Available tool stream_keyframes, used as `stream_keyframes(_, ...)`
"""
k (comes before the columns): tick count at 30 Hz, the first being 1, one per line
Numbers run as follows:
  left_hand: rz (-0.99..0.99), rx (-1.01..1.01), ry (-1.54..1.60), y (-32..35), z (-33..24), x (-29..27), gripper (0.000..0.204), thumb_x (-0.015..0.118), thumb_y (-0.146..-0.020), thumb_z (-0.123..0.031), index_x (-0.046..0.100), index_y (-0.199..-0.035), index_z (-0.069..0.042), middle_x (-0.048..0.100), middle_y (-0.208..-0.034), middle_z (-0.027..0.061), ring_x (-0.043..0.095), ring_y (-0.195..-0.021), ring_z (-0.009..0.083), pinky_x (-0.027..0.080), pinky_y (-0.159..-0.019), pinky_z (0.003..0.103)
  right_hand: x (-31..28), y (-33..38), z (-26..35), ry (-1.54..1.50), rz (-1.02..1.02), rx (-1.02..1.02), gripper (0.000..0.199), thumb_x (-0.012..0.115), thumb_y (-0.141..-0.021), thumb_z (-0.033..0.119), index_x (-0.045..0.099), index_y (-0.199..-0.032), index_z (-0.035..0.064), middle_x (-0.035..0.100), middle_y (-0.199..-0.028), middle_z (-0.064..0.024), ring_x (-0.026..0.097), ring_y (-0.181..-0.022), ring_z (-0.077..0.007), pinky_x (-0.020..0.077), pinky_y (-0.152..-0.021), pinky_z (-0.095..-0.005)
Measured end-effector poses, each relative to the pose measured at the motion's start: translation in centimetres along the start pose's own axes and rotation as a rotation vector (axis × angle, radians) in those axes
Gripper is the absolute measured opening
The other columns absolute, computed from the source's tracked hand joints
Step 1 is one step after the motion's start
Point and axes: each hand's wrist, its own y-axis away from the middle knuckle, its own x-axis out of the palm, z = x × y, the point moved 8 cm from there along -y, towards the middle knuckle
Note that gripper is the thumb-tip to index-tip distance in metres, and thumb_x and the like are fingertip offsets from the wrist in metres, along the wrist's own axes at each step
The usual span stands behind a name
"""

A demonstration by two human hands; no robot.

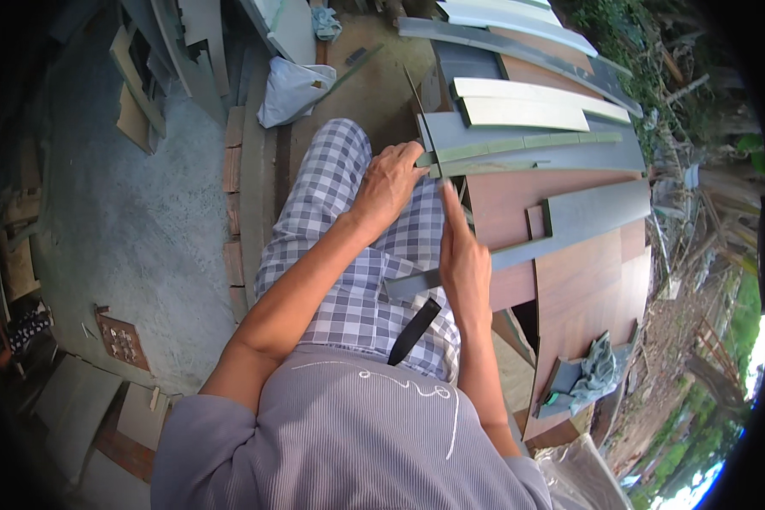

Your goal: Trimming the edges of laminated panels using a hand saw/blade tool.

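My left hand (pixel 388 183) is closed, fingers pressed on the near end of a green bamboo strip (pixel 527 147) by my knee. The strip lies across the boards to the right. My right hand (pixel 466 263) has its forefinger stretched out and the other fingers curled. From its fingertip a thin dark blade (pixel 422 110), seen nearly on edge, runs forward across the strip's end beside my left fingertips. Its handle is hidden in the hand, and the exact kind of tool does not show. A black tapered piece (pixel 415 331) lies on my checked trousers.
Brown panels (pixel 586 276), grey boards (pixel 603 204) and pale planks (pixel 527 112) cover a surface at right. A blue-grey cloth (pixel 597 374) lies on its near part. A white sack (pixel 291 92) stands ahead left, with leaning boards (pixel 183 59) farther left. Bricks (pixel 232 204) edge the concrete floor.
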Motion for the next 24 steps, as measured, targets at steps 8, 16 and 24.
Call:
stream_keyframes(8, -0.007, 0.017, 0.034, -0.6, -1.0, 0.0, 0.016, 0.063, -0.088, -0.009, 0.054, -0.100, -0.001, 0.061, -0.092, 0.0167, 0.059, -0.089, 0.0377, 0.047, -0.076, 0.046, -0.1, -2.4, -1.5, -0.410, 0.097, 0.227, 0.042, 0.045, -0.100, 0.012, 0.047, -0.142, 0.0170, 0.066, -0.112, -0.0218, 0.068, -0.096, -0.0345, 0.0507, -0.078, -0.0429)
stream_keyframes(16, -0.093, 0.052, -0.044, 0.0, 0.7, -0.3, 0.020, 0.066, -0.086, -0.006, 0.055, -0.102, -0.001, 0.062, -0.095, 0.0167, 0.061, -0.089, 0.0368, 0.049, -0.076, 0.044, -2.5, -0.3, 0.1, -0.410, 0.093, 0.400, 0.046, 0.044, -0.102, 0.014, 0.040, -0.146, 0.0226, 0.068, -0.112, -0.0181, 0.069, -0.081, -0.0330, 0.0516, -0.073, -0.0387)
stream_keyframes(24, 0.108, -0.544, 0.628, 0.9, 4.7, 1.9, 0.062, 0.051, -0.093, -0.059, 0.056, -0.113, 0.000, 0.063, -0.083, 0.0096, 0.061, -0.067, 0.0171, 0.048, -0.058, 0.029, -1.0, 1.4, -1.3, -0.362, 0.065, 0.237, 0.048, 0.045, -0.100, 0.010, 0.040, -0.146, 0.0228, 0.060, -0.130, -0.0152, 0.068, -0.100, -0.0328, 0.0520, -0.079, -0.0400)
